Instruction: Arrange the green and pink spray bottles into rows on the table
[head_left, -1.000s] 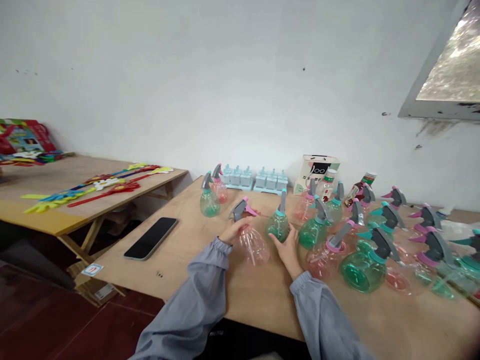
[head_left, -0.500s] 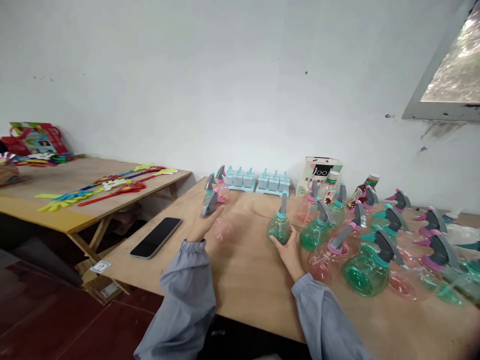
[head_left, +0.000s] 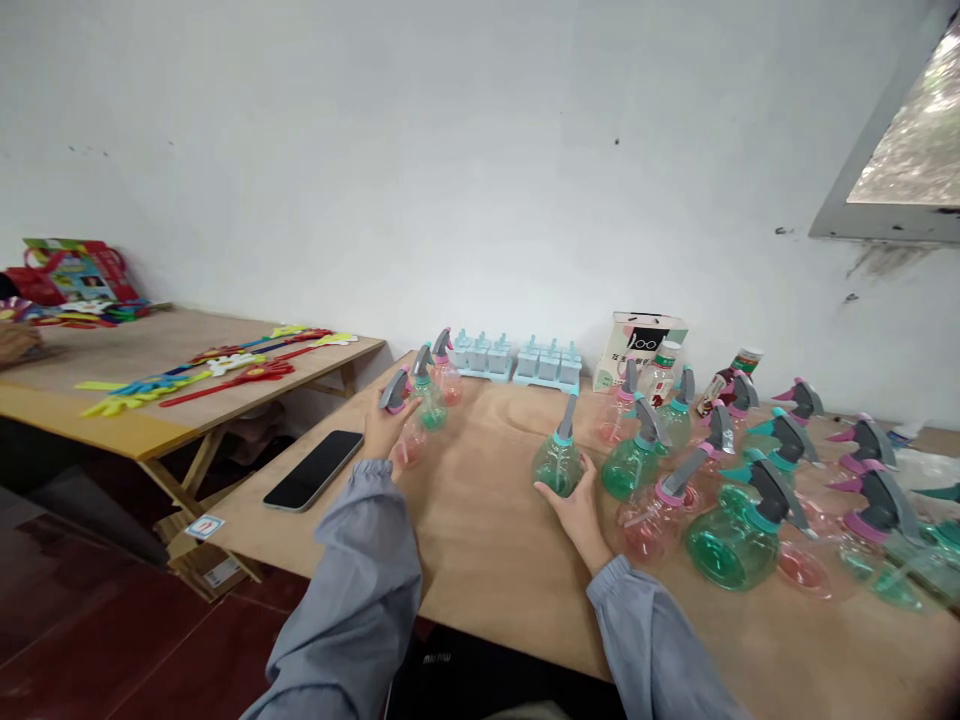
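My left hand point(head_left: 384, 425) is closed around the neck of a pink spray bottle point(head_left: 409, 446) with a grey trigger head, on the table's left side. Just behind it stand a green spray bottle point(head_left: 431, 402) and another pink spray bottle point(head_left: 448, 380). My right hand point(head_left: 577, 495) grips the round body of a green spray bottle point(head_left: 553, 465) with a grey and turquoise head, in the middle of the table. Right of that hand, several more pink and green spray bottles are crowded together, among them a large green spray bottle point(head_left: 731, 545).
A black phone point(head_left: 315, 470) lies at the left edge of the wooden table point(head_left: 495, 560). Pale blue popsicle moulds point(head_left: 547, 362) and a printed box point(head_left: 637, 350) stand along the wall. On a second table point(head_left: 169, 345) lie colourful hand-shaped clappers point(head_left: 232, 378).
My left hand has carried the pink spray bottle leftward, beside the two bottles at the left. My right hand stays at the green bottle, almost unmoved.
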